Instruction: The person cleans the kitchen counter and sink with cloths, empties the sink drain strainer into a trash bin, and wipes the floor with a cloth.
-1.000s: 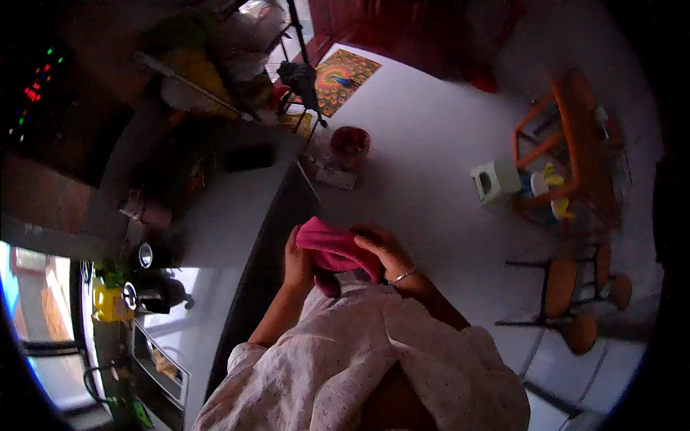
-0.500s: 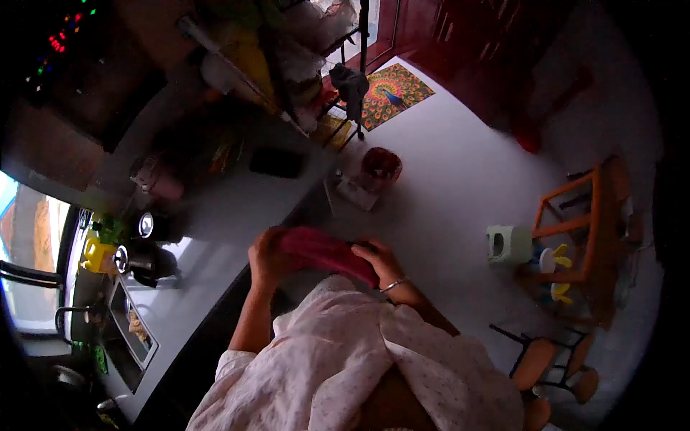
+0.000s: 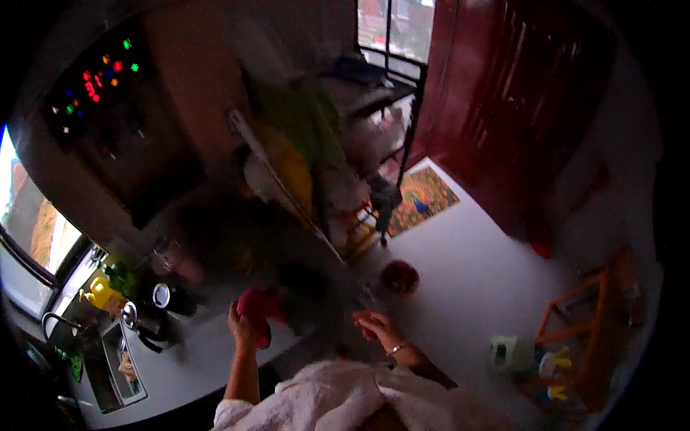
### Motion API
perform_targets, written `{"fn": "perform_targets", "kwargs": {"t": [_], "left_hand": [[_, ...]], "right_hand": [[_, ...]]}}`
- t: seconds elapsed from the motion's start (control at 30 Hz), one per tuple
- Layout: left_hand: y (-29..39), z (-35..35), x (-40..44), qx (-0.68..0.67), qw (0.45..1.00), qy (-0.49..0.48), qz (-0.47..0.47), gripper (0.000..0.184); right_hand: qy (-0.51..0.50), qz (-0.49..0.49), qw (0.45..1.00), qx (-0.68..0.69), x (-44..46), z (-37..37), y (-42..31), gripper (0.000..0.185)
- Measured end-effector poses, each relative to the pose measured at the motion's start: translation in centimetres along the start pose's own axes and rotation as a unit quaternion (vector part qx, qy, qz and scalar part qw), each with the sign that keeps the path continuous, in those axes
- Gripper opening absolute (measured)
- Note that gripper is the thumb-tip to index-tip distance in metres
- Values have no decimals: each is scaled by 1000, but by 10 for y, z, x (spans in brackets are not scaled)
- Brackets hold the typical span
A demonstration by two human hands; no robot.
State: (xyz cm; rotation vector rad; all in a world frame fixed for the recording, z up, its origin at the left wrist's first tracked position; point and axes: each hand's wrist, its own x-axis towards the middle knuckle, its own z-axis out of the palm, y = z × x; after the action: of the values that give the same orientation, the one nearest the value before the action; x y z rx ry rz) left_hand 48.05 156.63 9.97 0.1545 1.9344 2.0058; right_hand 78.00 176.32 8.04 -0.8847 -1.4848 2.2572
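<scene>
A dark pink cloth (image 3: 261, 307) hangs folded over from my left hand (image 3: 243, 327), whose fingers are closed on its near side. It is held above the counter (image 3: 208, 352) on the left, with its lower end drooping. My right hand (image 3: 378, 329), wearing a bracelet, is in the air over the counter's right end with its fingers apart and nothing in them. The dark red basket (image 3: 399, 277) on the floor lies just beyond the right hand. What is inside the basket is too dark to make out.
At the left are a sink (image 3: 123, 366), a dark kettle (image 3: 144, 327) and a yellow jug (image 3: 102, 294). A loaded rack (image 3: 413, 122) stands ahead beside a peacock mat (image 3: 422, 201). To the right are a pale green stool (image 3: 509, 355) and a wooden frame (image 3: 575, 309).
Both hands held the cloth before; my right hand has let go. My left hand has carried the cloth leftward over the counter. The camera has tilted up, showing more of the rack and window.
</scene>
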Motion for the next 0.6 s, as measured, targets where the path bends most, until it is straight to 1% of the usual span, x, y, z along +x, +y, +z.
{"fn": "perform_targets", "kwargs": {"t": [0.03, 0.1, 0.13, 0.2, 0.23, 0.3, 0.33, 0.37, 0.4, 0.43, 0.47, 0.5, 0.53, 0.57, 0.6], "left_hand": [[-10, -11, 10, -10, 1000, 5, 17, 43], [-34, -33, 26, -138, 987, 10, 78, 50], [-35, -35, 28, -144, 985, 17, 89, 50], [-39, -40, 29, -147, 982, 91, 71, 54], [-50, -49, 31, -148, 982, 95, 76, 54], [-67, -55, 35, -89, 979, 107, 149, 57], [-68, -52, 31, -86, 980, 105, 148, 57], [-64, -46, 20, -62, 985, 129, 101, 63], [-62, -37, 14, -40, 986, 152, 56, 69], [-72, -35, 14, -37, 987, 150, 52, 69], [-85, -35, 16, -54, 988, 135, 42, 66], [-96, -33, 13, -71, 990, 121, 31, 64], [-92, -20, 4, -67, 990, 122, 24, 64], [-88, -5, -3, -4, 992, 116, 43, 60], [-80, 14, -4, 57, 991, 108, 62, 56]], "right_hand": [[-8, 13, 1000, 14, 7, -2, -11, 30], [-33, -6, 999, -1, 25, -6, -33, 31], [-47, -13, 999, -10, 35, -10, -43, 33], [-78, -35, 996, -11, 58, -20, -65, 34], [-96, -50, 994, -6, 66, -21, -79, 34], [-107, -70, 992, -17, 79, -18, -123, 35], [-113, -84, 990, -26, 84, -16, -143, 35], [-110, -82, 990, -24, 96, -21, -154, 35], [-141, -119, 982, -50, 111, -29, -163, 34], [-171, -154, 970, -75, 120, -35, -173, 32], [-168, -150, 972, -73, 125, -39, -184, 32], [-167, -162, 968, -99, 126, -44, -194, 33], [-167, -171, 963, -127, 125, -50, -202, 34], [-167, -162, 964, -126, 122, -56, -208, 34], [-150, -123, 977, -93, 120, -64, -215, 32]]}}
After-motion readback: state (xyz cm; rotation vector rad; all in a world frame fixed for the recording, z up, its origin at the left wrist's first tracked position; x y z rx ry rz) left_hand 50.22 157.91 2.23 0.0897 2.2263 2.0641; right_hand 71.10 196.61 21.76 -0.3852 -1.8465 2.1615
